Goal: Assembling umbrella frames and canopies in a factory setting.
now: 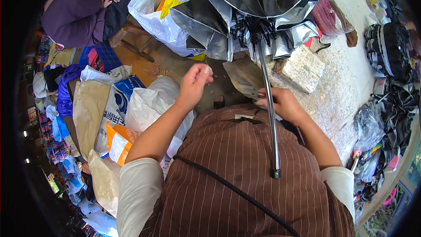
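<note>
A half-folded umbrella (pixel 245 0), black on one side and silver on the other, lies on the worktable with its dark ribs bunched in the middle. Its shiny metal shaft (pixel 268 105) points toward me and ends over my lap. My left hand (pixel 196 84) is raised left of the shaft, thumb and fingers pinched together; a faint thin line shows above the fingertips, too fine to name. My right hand (pixel 283 104) is closed beside the shaft, its fingertips partly behind it. Something small there is too hidden to make out. A brownish sheet (pixel 242 78) hangs just beyond that hand.
A worn whitish block (pixel 300 68) sits on the pale worktable (pixel 333 109), near a clear bag of dark red material (pixel 332 14). White sacks (pixel 147 107) crowd my left. Another person (pixel 74 17) sits at the far left. Black umbrella pieces (pixel 386 50) are piled at the right.
</note>
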Motion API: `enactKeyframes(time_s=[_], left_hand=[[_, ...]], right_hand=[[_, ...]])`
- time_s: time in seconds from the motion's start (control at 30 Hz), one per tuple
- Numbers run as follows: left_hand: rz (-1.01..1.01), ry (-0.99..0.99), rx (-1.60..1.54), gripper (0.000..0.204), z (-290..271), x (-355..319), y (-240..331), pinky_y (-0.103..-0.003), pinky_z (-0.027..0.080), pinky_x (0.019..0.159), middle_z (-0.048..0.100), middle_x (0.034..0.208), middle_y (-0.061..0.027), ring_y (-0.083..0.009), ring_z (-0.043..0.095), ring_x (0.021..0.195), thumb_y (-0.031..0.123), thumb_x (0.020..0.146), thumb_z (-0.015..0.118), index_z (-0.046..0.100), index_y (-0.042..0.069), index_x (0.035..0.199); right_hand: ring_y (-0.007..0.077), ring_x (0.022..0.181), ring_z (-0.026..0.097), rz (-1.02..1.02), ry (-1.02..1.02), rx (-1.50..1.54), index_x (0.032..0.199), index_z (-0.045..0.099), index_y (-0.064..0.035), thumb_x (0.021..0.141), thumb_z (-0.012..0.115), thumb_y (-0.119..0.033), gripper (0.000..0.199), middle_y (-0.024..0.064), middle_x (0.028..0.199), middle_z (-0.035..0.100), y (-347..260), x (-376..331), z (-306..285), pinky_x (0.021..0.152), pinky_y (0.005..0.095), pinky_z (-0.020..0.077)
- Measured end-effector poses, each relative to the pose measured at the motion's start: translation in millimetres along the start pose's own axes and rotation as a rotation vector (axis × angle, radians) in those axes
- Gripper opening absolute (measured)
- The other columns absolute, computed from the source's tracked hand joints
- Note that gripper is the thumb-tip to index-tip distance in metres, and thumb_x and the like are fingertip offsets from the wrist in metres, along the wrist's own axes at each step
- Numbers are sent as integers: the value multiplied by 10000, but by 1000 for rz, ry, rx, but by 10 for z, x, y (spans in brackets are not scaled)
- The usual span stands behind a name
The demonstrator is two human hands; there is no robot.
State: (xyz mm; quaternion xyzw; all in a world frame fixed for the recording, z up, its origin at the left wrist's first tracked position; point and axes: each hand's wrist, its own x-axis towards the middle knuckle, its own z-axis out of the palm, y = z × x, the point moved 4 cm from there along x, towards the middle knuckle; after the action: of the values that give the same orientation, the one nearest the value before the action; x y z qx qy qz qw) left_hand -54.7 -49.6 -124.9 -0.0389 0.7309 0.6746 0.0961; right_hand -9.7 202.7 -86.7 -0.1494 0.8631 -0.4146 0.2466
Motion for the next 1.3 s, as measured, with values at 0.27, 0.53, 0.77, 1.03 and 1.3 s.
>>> enactKeyframes(time_s=[0.27, 0.53, 0.77, 1.03, 1.3], left_hand=[[-400, -691, -582, 360, 785, -265, 444, -334, 474, 810, 585, 994, -167, -228, 594, 883, 288, 956, 387, 479, 8, 1163], [-687, -631, -1148, 325, 784, 218, 1261, -179, 210, 395, 315, 584, 57, -25, 263, 443, 111, 930, 398, 463, 63, 1245], [105, -334, 304, 319, -329, 645, 664, -174, 250, 402, 436, 604, 34, -32, 311, 473, 147, 919, 431, 506, 16, 1201], [110, -542, 206, 320, -383, 369, 814, -214, 335, 440, 511, 620, 11, -87, 385, 479, 101, 847, 463, 532, 6, 1145], [333, -661, 318, 281, -191, 240, 1003, -239, 379, 488, 578, 678, -44, -121, 457, 524, 74, 829, 482, 567, -24, 1078]], right_hand=[[41, 493, 378, 422, 723, 652, 1049, 622, -40, 855, 582, -186, 246, -2, 685, 517, 689, -804, -484, 427, 166, 296], [102, 540, 436, 565, 1121, 409, 1005, 624, -7, 873, 532, -308, 341, 31, 715, 550, 1283, -1364, -938, 470, 219, 364], [317, 910, 536, 324, 1145, -572, 1008, 639, -97, 804, 577, -260, 268, 139, 1026, 582, 1226, -1415, -1210, 782, 374, 438], [143, 845, 528, -626, 883, 175, 1084, 622, -94, 800, 587, 2, 301, 55, 1033, 570, -891, -1290, -1707, 708, 246, 433], [113, 766, 541, -641, 815, 141, 1003, 645, -58, 783, 605, 29, 240, 35, 930, 602, -1124, -1497, -1384, 714, 232, 443]])
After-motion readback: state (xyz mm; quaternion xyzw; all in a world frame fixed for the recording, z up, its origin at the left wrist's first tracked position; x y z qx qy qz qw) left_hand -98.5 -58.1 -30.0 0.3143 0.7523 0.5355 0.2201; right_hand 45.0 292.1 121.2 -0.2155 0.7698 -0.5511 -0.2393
